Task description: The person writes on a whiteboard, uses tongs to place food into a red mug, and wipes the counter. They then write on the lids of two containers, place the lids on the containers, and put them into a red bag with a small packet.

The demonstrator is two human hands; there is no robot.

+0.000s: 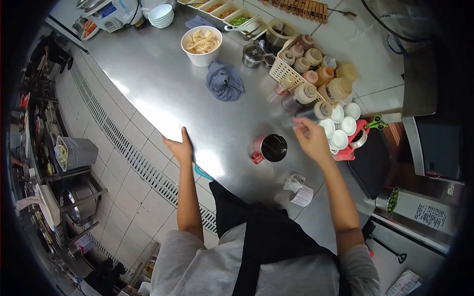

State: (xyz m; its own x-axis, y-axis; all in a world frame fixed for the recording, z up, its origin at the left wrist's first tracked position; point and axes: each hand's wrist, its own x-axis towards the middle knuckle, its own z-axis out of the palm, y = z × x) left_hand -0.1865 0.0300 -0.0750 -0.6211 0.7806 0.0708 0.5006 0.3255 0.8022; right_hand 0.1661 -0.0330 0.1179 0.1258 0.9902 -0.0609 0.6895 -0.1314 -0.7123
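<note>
My left hand [180, 147] is at the edge of the steel table [148, 89], thumb apart from the fingers, holding nothing. My right hand [312, 139] hovers between a red mug [258, 147] and several small white cups [339, 140]. Its fingers are loosely bent and apart, with nothing visible in them. The mug stands upright with its handle toward me and a dark inside. Below it lies a crumpled wrapper with a printed paper slip [301, 196]. Beyond the hands are a crumpled blue cloth [224, 82] and a white tub of pale, chip-like pieces [202, 46].
A beige basket [284, 72] of several squeeze bottles stands at the right, with a lidded glass jar [253, 55] beside it. Topping trays [239, 20] and stacked white bowls [161, 16] line the far side. Green-handled scissors [377, 123] lie by the cups. A floor drain [133, 158] runs left.
</note>
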